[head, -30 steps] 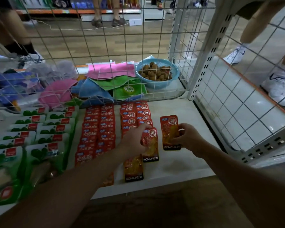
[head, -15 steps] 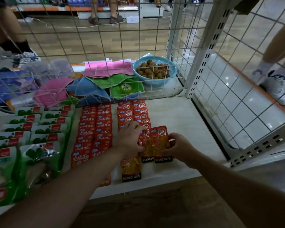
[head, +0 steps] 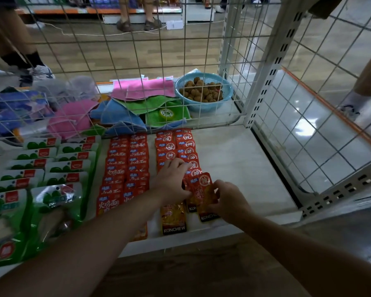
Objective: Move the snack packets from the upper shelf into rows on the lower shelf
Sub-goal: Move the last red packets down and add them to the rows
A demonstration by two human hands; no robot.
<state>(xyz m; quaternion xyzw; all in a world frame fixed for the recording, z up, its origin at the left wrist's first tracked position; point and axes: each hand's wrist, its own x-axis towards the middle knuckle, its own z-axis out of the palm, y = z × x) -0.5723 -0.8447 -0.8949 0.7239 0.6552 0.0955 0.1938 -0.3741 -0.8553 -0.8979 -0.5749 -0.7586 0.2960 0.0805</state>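
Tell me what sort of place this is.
Probably a small shop, or a mock-up of one: snack packets lie in overlapping rows on a white retail shelf with a wire-mesh panel and slotted upright. There is more stocked shelving across the aisle.

shelf (head: 234,163) | large pouches (head: 58,168) laid in two columns at left | small packets (head: 126,168) laid in two columns at centre | snack packets (head: 176,146) rowed just right of them | one packet (head: 201,194) pinched at the rows' near end by right hand (head: 229,200), left hand (head: 171,181) laid just left of it | cloths (head: 141,91) and basket (head: 201,107) set behind wire grid (head: 137,61), basket at right
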